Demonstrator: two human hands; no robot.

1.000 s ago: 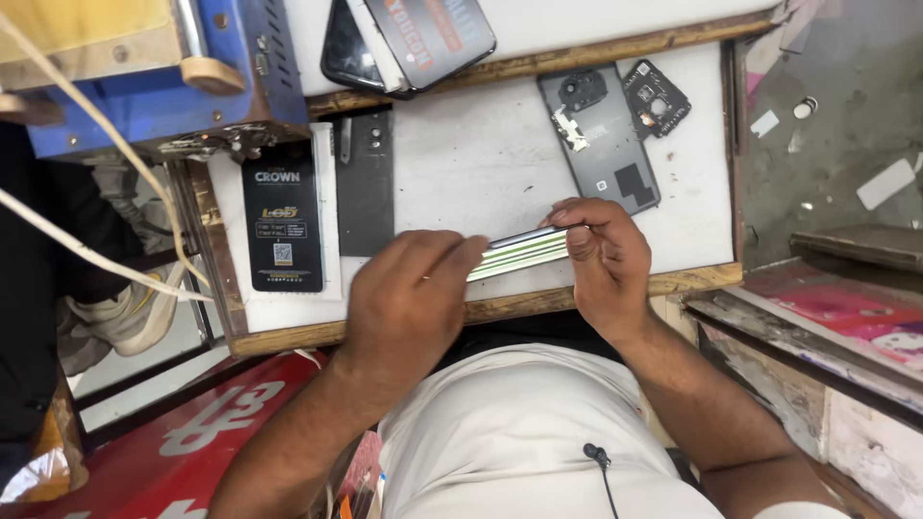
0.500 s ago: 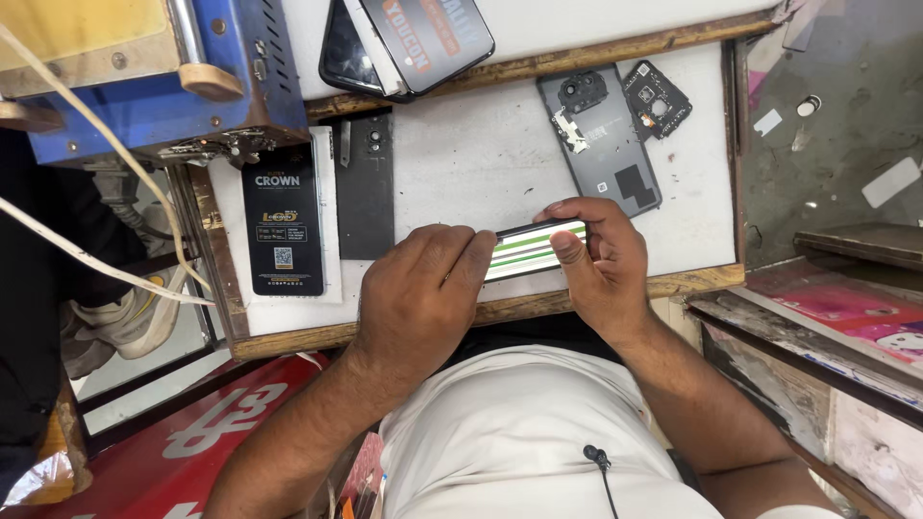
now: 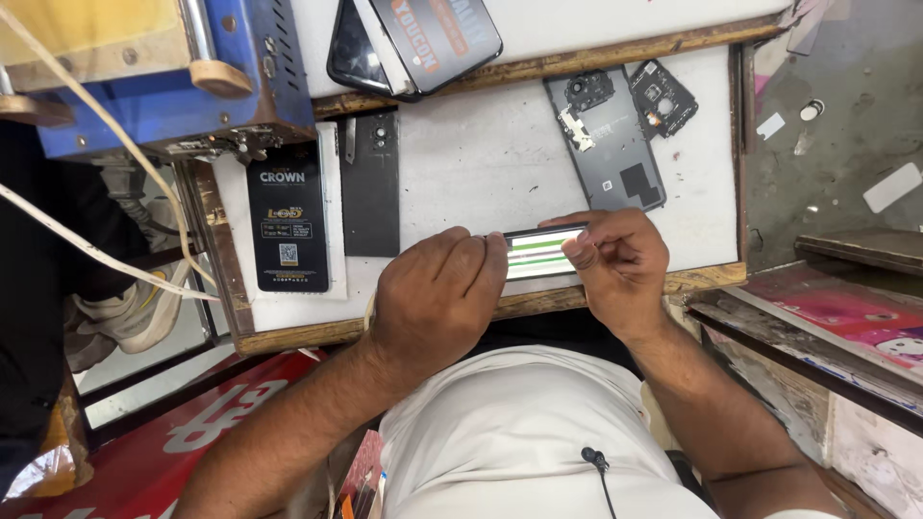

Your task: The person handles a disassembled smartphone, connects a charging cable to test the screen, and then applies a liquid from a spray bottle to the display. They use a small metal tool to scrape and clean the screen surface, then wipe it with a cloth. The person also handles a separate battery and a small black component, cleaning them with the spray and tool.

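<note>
Phone [image 3: 536, 253] with green-striped screen held on edge over white table [image 3: 461, 173], near its front rim. My left hand [image 3: 437, 298] pinches one end, right hand [image 3: 615, 264] other end. Behind phone: grey back cover [image 3: 611, 144], black box [image 3: 286, 221].

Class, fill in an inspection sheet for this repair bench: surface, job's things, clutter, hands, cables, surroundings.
Surface: white worktop with a wooden edge.
Job's things: thin phone screen panel with green stripes, held between both hands.
Clutter: grey phone back shell, black back cover, black flat box, small camera frame.
Hands: left hand and right hand grip the panel's ends.
Cables: pale cords cross the left side.
Surroundings: blue machine, red board.
</note>
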